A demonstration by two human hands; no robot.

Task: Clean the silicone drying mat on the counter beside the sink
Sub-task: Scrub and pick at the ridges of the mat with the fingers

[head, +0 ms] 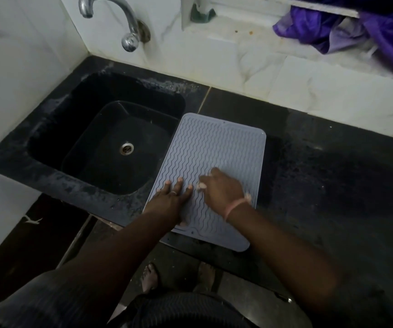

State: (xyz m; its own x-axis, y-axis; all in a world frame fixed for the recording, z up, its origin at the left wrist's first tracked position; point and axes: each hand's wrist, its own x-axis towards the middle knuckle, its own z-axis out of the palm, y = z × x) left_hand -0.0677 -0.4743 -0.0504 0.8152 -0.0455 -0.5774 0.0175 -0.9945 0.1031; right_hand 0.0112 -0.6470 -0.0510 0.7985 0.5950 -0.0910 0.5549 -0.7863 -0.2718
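Two hands on mat [216, 147], frame centre: your left hand [171, 200] flat, fingers straight; right hand [224, 188] curled, contents unclear. Mat likely floppy, slippery; grip edge.

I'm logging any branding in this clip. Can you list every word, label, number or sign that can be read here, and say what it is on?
None: no readable text shows in this view.
The grey silicone mat bears only wavy ridges, no brand.
The tap, the black sink, the counter and the wall tiles are unmarked.
The purple cloth shows no label.
The left hand and right hand cover part of the mat.
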